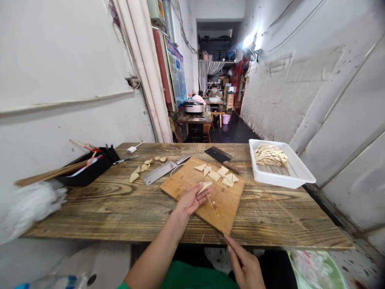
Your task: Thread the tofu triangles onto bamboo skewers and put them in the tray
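My left hand (pixel 192 200) is above the wooden cutting board (pixel 177 180), its fingers closed on a pale, flat, triangular food piece (pixel 204 187). Down at the table's front edge, my right hand (pixel 244 263) pinches the lower end of a thin skewer (pixel 216 214). The skewer slants up across the board, and its upper end reaches the fingers of my left hand beside the piece; whether it has entered the piece I cannot tell. Several similar triangular pieces (pixel 214 176) lie on the far half of the board, and small crumbs lie nearer.
A white tray (pixel 282 182) at right holds skewered pale pieces; loose skewers (pixel 281 205) lie before it. Behind the board are a cleaver (pixel 162 171) and a dark-bladed knife (pixel 219 154). Rounded offcuts (pixel 134 176) and a black box (pixel 81 174) are at left. A person (pixel 214 93) sits far back.
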The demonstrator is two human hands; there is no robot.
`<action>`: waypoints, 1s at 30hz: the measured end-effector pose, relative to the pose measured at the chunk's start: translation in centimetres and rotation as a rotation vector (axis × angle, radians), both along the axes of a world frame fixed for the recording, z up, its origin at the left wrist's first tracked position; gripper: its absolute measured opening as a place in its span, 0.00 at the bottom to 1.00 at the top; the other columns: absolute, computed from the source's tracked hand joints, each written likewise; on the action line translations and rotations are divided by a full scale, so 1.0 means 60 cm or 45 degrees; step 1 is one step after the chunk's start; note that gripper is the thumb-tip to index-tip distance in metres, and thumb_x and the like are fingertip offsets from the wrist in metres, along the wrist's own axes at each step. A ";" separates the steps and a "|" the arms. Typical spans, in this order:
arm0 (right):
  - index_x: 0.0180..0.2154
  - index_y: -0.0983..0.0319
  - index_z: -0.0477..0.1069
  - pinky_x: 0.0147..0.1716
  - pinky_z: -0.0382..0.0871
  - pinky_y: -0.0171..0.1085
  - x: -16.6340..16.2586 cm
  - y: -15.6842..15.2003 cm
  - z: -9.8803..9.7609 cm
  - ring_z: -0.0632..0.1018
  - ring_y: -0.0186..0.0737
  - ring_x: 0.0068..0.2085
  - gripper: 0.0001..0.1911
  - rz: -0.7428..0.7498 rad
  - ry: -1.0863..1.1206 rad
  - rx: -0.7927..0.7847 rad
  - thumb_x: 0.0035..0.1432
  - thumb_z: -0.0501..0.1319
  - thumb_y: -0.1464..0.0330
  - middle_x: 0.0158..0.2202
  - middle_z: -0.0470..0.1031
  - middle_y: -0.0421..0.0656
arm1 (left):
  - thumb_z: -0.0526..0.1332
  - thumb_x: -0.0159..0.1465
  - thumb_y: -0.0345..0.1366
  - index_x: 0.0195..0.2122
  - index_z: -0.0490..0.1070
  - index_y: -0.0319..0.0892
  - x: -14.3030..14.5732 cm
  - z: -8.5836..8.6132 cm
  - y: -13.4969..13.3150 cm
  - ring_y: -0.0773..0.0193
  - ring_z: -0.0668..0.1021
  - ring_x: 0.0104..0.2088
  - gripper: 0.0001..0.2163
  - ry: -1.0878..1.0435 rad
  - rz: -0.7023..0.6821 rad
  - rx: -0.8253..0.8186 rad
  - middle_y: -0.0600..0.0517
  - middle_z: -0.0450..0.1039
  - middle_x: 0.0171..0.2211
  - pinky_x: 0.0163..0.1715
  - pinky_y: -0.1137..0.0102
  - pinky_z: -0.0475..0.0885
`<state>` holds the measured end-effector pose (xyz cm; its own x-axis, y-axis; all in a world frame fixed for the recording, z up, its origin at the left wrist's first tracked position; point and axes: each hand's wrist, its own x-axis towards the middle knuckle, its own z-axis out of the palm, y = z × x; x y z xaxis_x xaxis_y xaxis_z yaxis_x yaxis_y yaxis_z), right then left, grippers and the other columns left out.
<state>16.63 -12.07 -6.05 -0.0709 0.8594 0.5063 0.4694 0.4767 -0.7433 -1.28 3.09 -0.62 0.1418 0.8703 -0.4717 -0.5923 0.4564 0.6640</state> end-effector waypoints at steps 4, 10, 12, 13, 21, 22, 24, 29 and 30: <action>0.50 0.56 0.70 0.37 0.74 0.31 0.001 0.001 -0.001 0.80 0.39 0.38 0.16 0.003 0.002 0.001 0.61 0.53 0.67 0.41 0.78 0.44 | 0.59 0.59 0.28 0.37 0.68 0.31 0.001 0.004 -0.004 0.61 0.78 0.34 0.06 0.023 -0.001 0.018 0.40 0.74 0.35 0.39 0.66 0.74; 0.50 0.58 0.70 0.39 0.74 0.30 0.003 0.001 -0.007 0.80 0.39 0.39 0.16 0.011 -0.017 0.015 0.61 0.53 0.68 0.41 0.78 0.45 | 0.59 0.59 0.28 0.37 0.67 0.31 0.002 0.005 -0.006 0.60 0.78 0.34 0.06 0.023 0.000 0.020 0.40 0.74 0.35 0.39 0.66 0.74; 0.50 0.59 0.70 0.40 0.73 0.28 0.004 0.001 -0.008 0.79 0.38 0.40 0.16 0.022 -0.029 0.042 0.61 0.54 0.69 0.41 0.78 0.45 | 0.59 0.58 0.28 0.37 0.68 0.31 0.001 0.002 -0.006 0.60 0.78 0.34 0.07 0.021 -0.010 0.026 0.40 0.74 0.36 0.39 0.66 0.74; 0.50 0.59 0.70 0.40 0.72 0.28 0.004 0.001 -0.008 0.79 0.37 0.40 0.16 0.028 -0.033 0.056 0.60 0.54 0.70 0.41 0.78 0.45 | 0.59 0.58 0.28 0.37 0.68 0.31 0.000 0.001 -0.005 0.60 0.78 0.35 0.07 0.020 -0.018 0.031 0.40 0.74 0.36 0.38 0.66 0.74; 0.50 0.60 0.70 0.40 0.72 0.26 0.004 0.002 -0.004 0.79 0.36 0.39 0.16 0.041 -0.062 0.089 0.60 0.54 0.71 0.41 0.78 0.44 | 0.58 0.59 0.28 0.37 0.68 0.32 -0.003 -0.002 -0.005 0.60 0.78 0.34 0.06 0.016 -0.016 0.037 0.40 0.75 0.35 0.38 0.66 0.74; 0.50 0.60 0.70 0.40 0.72 0.26 0.004 0.003 -0.004 0.80 0.36 0.39 0.16 0.042 -0.061 0.091 0.61 0.54 0.71 0.41 0.78 0.44 | 0.58 0.59 0.28 0.37 0.68 0.32 -0.004 -0.003 -0.005 0.60 0.78 0.34 0.06 0.017 -0.022 0.044 0.40 0.75 0.35 0.38 0.66 0.74; 0.50 0.60 0.70 0.39 0.72 0.26 0.002 0.004 -0.003 0.80 0.35 0.39 0.16 0.040 -0.060 0.097 0.61 0.54 0.71 0.41 0.78 0.44 | 0.58 0.58 0.28 0.37 0.68 0.32 -0.004 -0.003 -0.005 0.60 0.78 0.34 0.06 0.025 -0.029 0.059 0.40 0.75 0.35 0.38 0.66 0.74; 0.49 0.60 0.70 0.40 0.72 0.26 0.001 0.005 -0.002 0.80 0.35 0.39 0.16 0.041 -0.066 0.085 0.61 0.54 0.70 0.41 0.78 0.45 | 0.59 0.59 0.29 0.36 0.69 0.31 -0.005 -0.003 -0.007 0.61 0.78 0.33 0.06 0.094 -0.070 0.101 0.39 0.75 0.34 0.35 0.69 0.74; 0.49 0.60 0.70 0.40 0.72 0.26 0.001 0.005 -0.002 0.80 0.35 0.39 0.16 0.042 -0.068 0.083 0.61 0.54 0.70 0.41 0.78 0.45 | 0.59 0.58 0.29 0.36 0.69 0.31 -0.004 -0.003 -0.008 0.61 0.78 0.32 0.07 0.110 -0.076 0.108 0.39 0.75 0.34 0.34 0.70 0.74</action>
<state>16.67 -11.77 -6.16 -0.1271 0.8215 0.5559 0.4907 0.5391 -0.6845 -1.55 2.61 -0.82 0.1564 0.8989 -0.4093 -0.5045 0.4290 0.7493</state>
